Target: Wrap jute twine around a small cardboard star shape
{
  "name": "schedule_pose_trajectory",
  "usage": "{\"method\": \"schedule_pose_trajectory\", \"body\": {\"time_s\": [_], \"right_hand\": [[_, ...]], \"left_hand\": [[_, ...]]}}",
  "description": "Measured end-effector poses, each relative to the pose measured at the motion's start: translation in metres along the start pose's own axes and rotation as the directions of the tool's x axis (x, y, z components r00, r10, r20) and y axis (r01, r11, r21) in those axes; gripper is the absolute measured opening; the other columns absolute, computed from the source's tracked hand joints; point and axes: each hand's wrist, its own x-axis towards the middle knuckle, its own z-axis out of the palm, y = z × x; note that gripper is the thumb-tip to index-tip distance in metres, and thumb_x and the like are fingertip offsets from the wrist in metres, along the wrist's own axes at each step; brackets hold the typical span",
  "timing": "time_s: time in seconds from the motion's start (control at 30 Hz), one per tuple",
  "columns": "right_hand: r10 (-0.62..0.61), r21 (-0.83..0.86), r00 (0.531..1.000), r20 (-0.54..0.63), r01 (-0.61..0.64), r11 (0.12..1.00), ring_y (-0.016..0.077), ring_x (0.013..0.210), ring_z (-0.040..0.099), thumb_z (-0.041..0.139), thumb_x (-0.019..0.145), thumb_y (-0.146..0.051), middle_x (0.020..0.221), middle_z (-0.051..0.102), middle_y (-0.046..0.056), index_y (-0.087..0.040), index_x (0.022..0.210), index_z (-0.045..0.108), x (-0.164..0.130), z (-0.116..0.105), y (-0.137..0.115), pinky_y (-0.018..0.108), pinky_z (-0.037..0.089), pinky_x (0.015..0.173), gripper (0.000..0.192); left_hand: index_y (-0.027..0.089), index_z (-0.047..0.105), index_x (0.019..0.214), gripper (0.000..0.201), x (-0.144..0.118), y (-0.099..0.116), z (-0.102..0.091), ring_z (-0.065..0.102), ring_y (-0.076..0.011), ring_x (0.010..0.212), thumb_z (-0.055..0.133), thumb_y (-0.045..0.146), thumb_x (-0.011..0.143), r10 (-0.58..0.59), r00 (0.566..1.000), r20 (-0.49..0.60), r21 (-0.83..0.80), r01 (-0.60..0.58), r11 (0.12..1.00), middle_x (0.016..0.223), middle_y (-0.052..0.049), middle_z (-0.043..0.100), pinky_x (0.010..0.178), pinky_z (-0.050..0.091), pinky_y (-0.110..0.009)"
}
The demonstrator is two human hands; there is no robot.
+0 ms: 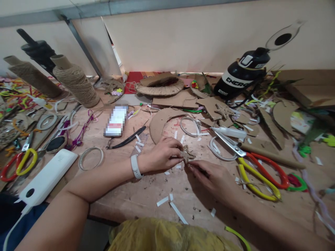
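Note:
A small twine-wrapped star [188, 154] is held just above the table between my two hands. My left hand [167, 152] pinches its left side with fingertips and thumb. At its lower tip, my right hand [210, 176] is closed, thumb against forefinger. The undersides of my fingers are hidden. Just beyond lies a cardboard crescent [158, 124]. A second star [224, 111], also of twine, rests on cardboard scraps farther back. To the right, large scissors [244, 152] with red and yellow handles lie partly open near a white glue bottle [230, 132].
A phone [116, 120] and a white power bank [48, 176] with a cable lie to the left. Twine rolls [77, 83] stand at the back left, a black bottle [239, 78] at the back right. Paper strips [178, 212] are scattered near the table's front edge.

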Motion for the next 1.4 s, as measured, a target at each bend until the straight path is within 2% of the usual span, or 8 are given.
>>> {"method": "schedule_pose_trajectory", "body": {"time_s": [0.33, 0.5, 0.67, 0.8, 0.93, 1.03, 1.23, 1.4], "right_hand": [[0.001, 0.020, 1.000, -0.016, 0.000, 1.000, 0.0188, 0.073, 0.074, 0.050, 0.096, -0.021, 0.088, 0.078, 0.007, -0.019, 0.098, 0.069, 0.0002, 0.0013, -0.0008, 0.027, 0.058, 0.066, 0.019], [-0.013, 0.003, 1.000, 0.000, 0.013, 1.000, 0.0184, 0.072, 0.073, 0.050, 0.096, -0.021, 0.087, 0.077, 0.007, -0.019, 0.097, 0.069, -0.0014, 0.0017, -0.0008, 0.027, 0.057, 0.065, 0.019], [-0.082, -0.038, 0.996, -0.038, 0.081, 0.996, 0.0187, 0.073, 0.072, 0.052, 0.094, -0.018, 0.086, 0.077, 0.007, -0.019, 0.099, 0.068, -0.0012, 0.0033, 0.0004, 0.028, 0.058, 0.066, 0.017], [-0.123, -0.086, 0.990, -0.067, 0.118, 0.989, 0.0188, 0.071, 0.071, 0.053, 0.093, -0.016, 0.083, 0.076, 0.007, -0.018, 0.098, 0.069, -0.0012, 0.0052, 0.0027, 0.028, 0.058, 0.065, 0.016], [-0.118, -0.093, 0.990, -0.078, 0.111, 0.989, 0.0192, 0.075, 0.072, 0.053, 0.092, -0.015, 0.088, 0.077, 0.007, -0.019, 0.101, 0.069, -0.0021, 0.0069, 0.0055, 0.029, 0.059, 0.069, 0.018], [-0.124, -0.102, 0.990, -0.070, 0.116, 0.988, 0.0182, 0.072, 0.072, 0.053, 0.092, -0.015, 0.085, 0.076, 0.007, -0.019, 0.101, 0.069, -0.0023, 0.0073, 0.0065, 0.027, 0.058, 0.066, 0.018], [-0.107, -0.059, 0.992, -0.068, 0.104, 0.993, 0.0178, 0.069, 0.070, 0.052, 0.094, -0.017, 0.082, 0.075, 0.008, -0.016, 0.102, 0.068, -0.0011, 0.0065, 0.0047, 0.026, 0.056, 0.061, 0.018], [-0.072, -0.011, 0.996, -0.055, 0.072, 0.997, 0.0181, 0.075, 0.073, 0.052, 0.091, -0.016, 0.089, 0.077, 0.007, -0.019, 0.101, 0.068, 0.0007, 0.0046, 0.0043, 0.027, 0.058, 0.067, 0.019]], "left_hand": [[0.017, 0.071, 0.087, 0.018, 0.0012, 0.0047, 0.0004, 0.061, -0.0217, 0.106, 0.065, 0.033, 0.091, -0.032, 0.999, -0.004, 0.014, 0.032, 0.999, 0.110, -0.010, 0.068, 0.100, 0.040, -0.039], [0.017, 0.070, 0.088, 0.020, 0.0027, 0.0052, 0.0002, 0.059, -0.0229, 0.110, 0.064, 0.036, 0.093, -0.071, 0.996, 0.052, 0.040, 0.069, 0.997, 0.114, -0.010, 0.066, 0.102, 0.037, -0.042], [0.019, 0.070, 0.090, 0.023, 0.0049, 0.0052, -0.0029, 0.056, -0.0243, 0.114, 0.060, 0.039, 0.095, -0.103, 0.990, 0.099, 0.060, 0.097, 0.993, 0.118, -0.009, 0.065, 0.107, 0.033, -0.045], [0.019, 0.070, 0.091, 0.022, 0.0034, 0.0057, -0.0027, 0.056, -0.0233, 0.113, 0.060, 0.039, 0.095, -0.107, 0.990, 0.088, 0.077, 0.101, 0.992, 0.117, -0.008, 0.065, 0.106, 0.033, -0.044], [0.022, 0.071, 0.104, 0.023, -0.0012, 0.0086, -0.0041, 0.057, -0.0219, 0.112, 0.055, 0.038, 0.098, -0.027, 0.999, 0.040, 0.133, 0.021, 0.991, 0.116, -0.007, 0.066, 0.107, 0.030, -0.044], [0.024, 0.069, 0.114, 0.025, -0.0030, 0.0096, -0.0058, 0.057, -0.0209, 0.113, 0.052, 0.036, 0.100, 0.047, 0.998, 0.047, 0.158, -0.054, 0.986, 0.117, -0.007, 0.067, 0.104, 0.032, -0.041], [0.021, 0.067, 0.115, 0.025, -0.0002, 0.0078, -0.0065, 0.059, -0.0186, 0.111, 0.046, 0.025, 0.103, 0.114, 0.980, 0.164, 0.111, -0.133, 0.985, 0.115, -0.007, 0.070, 0.102, 0.038, -0.037], [0.020, 0.066, 0.114, 0.023, -0.0027, 0.0078, -0.0053, 0.060, -0.0193, 0.114, 0.048, 0.021, 0.101, 0.174, 0.972, 0.158, 0.120, -0.194, 0.974, 0.115, -0.007, 0.070, 0.106, 0.038, -0.040]]}}
